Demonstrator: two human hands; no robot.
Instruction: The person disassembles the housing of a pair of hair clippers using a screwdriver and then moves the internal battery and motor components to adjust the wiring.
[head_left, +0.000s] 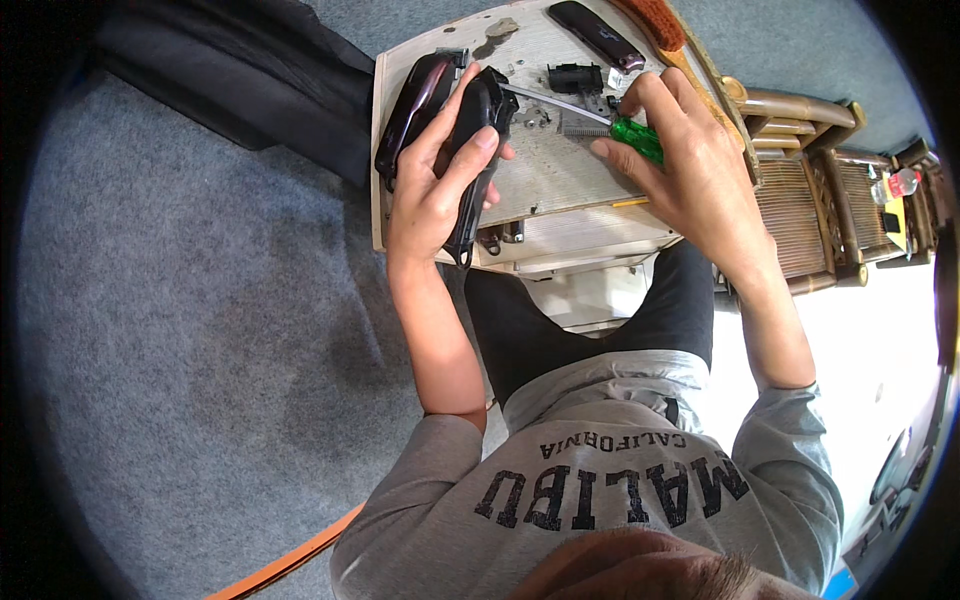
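My left hand (pixel 432 200) is closed around a black hair clipper (pixel 480 112), its head end pointing away from me. In my right hand (pixel 700 160) I grip the green handle of a screwdriver (pixel 637 140). Its metal shaft slants left, and the tip meets or lies very close to the clipper's head; exact contact is too small to tell. Beside my left hand rests a second, dark purple clipper (pixel 412 105) with a metal blade. Beyond the screwdriver lie a small black part (pixel 575 78), a comb-like piece (pixel 585 125) and several tiny loose bits.
The pale wooden table (pixel 540 185) has an open drawer or shelf beneath its near edge. At its far side lie a dark purple cover (pixel 597 36) and an orange-bristled brush (pixel 655 25). Bamboo furniture (pixel 795 205) stands at right; black cloth (pixel 250 75) hangs at left.
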